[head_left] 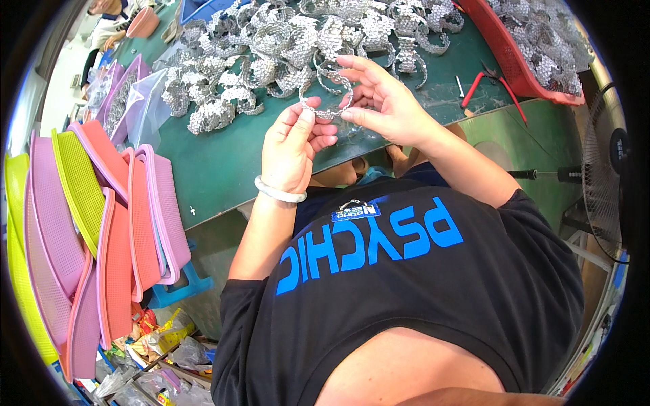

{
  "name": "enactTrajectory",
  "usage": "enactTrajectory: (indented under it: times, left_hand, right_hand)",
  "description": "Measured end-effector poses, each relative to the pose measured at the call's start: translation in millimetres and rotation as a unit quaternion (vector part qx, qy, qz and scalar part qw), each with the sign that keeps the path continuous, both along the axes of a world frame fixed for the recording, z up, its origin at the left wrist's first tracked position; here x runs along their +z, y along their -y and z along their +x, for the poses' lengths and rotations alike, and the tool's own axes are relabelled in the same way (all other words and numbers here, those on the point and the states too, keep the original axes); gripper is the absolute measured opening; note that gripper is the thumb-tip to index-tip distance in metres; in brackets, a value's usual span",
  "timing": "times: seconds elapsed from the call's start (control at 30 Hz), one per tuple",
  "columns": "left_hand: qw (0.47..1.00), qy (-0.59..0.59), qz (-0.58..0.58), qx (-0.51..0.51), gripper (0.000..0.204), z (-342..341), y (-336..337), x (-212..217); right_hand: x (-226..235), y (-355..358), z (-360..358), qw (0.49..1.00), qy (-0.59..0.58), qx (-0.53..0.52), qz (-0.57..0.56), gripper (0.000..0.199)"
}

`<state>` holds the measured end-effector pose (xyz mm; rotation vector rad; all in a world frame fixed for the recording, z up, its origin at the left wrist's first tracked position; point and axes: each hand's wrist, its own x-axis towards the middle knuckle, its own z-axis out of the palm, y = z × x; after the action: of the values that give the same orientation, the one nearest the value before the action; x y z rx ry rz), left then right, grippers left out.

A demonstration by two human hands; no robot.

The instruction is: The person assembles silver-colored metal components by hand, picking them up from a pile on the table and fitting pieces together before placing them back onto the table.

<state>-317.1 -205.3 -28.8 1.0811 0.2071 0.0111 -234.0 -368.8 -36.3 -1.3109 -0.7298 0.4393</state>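
Observation:
Above the near edge of the green table, a silver-coloured, curved metal bracelet (323,114) with a textured, link-like band is between my hands. My left hand (290,145) pinches its lower left part between thumb and fingers. At its right side, my right hand (386,105) has the thumb against the band and the fingers curled behind and above it. Just beyond my hands lies a large heap of similar silver bands (271,40), many bent into open rings. Part of the bracelet overlaps the heap from this view, so its far end is hard to make out.
Red-handled pliers (497,80) lie right on the green table (223,162), near a red basket (504,51) of silver pieces. Stacked coloured plastic baskets (128,237) stand left. A fan (604,155) is at right. Another person (112,30) sits far left, near a pink bowl (143,23).

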Motion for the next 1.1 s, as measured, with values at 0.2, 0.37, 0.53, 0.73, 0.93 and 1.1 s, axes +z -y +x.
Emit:
enactTrajectory:
  times: [0.2, 0.37, 0.53, 0.73, 0.93, 1.1]
  left_hand:
    - [0.999, -0.016, -0.042, -0.015, 0.032, 0.0, -5.5, -2.1]
    - [0.997, -0.030, -0.064, -0.018, 0.033, 0.0, -6.7, -4.3]
    - [0.995, -0.048, -0.086, -0.018, 0.033, 0.7, -7.4, -3.2]
    - [0.987, -0.046, -0.153, -0.021, 0.026, 2.9, -15.4, -11.2]
    - [0.985, -0.010, -0.173, 0.016, 0.026, 4.9, -18.6, -13.9]
    - [0.982, -0.004, -0.186, 0.030, 0.026, 5.7, -20.1, -13.6]
  right_hand:
    - [-2.4, -3.1, -0.7, 0.999, 0.024, -0.036, -0.026, 0.061]
    - [-6.3, -4.1, 0.0, 0.995, 0.059, -0.073, -0.036, 0.062]
    - [2.3, -2.4, -3.1, 0.994, 0.054, -0.069, -0.060, 0.060]
    - [8.1, 0.8, -5.8, 0.993, 0.067, -0.071, -0.069, 0.060]
    - [15.9, 0.8, -12.9, 0.989, 0.112, -0.084, -0.041, 0.058]
    - [16.7, -0.3, -18.0, 0.988, 0.136, -0.074, -0.010, 0.057]
